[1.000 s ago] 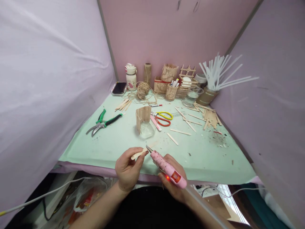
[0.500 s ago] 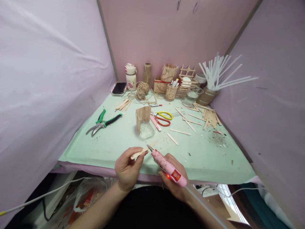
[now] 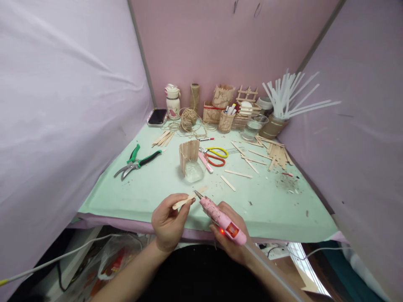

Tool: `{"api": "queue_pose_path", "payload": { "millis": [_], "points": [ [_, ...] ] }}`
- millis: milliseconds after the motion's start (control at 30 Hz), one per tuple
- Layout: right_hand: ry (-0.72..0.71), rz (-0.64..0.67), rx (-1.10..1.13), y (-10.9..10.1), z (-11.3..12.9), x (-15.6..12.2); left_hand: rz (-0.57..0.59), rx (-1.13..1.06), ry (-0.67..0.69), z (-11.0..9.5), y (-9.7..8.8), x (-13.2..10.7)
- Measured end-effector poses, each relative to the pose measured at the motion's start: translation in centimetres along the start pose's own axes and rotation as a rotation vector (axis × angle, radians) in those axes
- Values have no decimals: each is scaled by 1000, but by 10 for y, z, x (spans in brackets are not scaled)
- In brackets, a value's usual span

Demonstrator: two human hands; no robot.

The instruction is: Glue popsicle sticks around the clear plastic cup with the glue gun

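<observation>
My left hand (image 3: 168, 220) pinches a flat wooden craft stick (image 3: 183, 202) near the front edge of the green table (image 3: 151, 193). My right hand (image 3: 231, 237) grips a pink glue gun (image 3: 220, 218) with a red light on its body. The gun's metal tip touches the right end of the stick. Just beyond my hands stands a clear plastic container half clad in upright wooden sticks (image 3: 190, 159).
Green-handled pruning shears (image 3: 137, 161) lie at the left. Yellow and red scissors (image 3: 215, 156) and loose sticks (image 3: 273, 153) lie mid-right. A phone (image 3: 157, 116), twine ball (image 3: 188, 117), cups and a jar of white rods (image 3: 280, 113) line the back. Fabric walls close in on both sides.
The glue gun's tip has crept slightly along the end of the stick; both hands otherwise stay in place.
</observation>
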State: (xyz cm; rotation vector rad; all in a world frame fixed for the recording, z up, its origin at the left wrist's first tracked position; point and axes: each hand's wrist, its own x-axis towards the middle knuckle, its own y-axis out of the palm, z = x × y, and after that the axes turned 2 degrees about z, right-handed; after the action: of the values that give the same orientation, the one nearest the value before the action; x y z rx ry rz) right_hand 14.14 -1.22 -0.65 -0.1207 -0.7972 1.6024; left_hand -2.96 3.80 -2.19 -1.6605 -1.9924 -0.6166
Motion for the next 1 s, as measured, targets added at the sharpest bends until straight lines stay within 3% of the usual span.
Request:
{"api": "queue_pose_path", "payload": {
  "millis": [1000],
  "points": [
    [-8,12,-32,-2,0,1,12,10,-24,3,0,-1]
  ]
}}
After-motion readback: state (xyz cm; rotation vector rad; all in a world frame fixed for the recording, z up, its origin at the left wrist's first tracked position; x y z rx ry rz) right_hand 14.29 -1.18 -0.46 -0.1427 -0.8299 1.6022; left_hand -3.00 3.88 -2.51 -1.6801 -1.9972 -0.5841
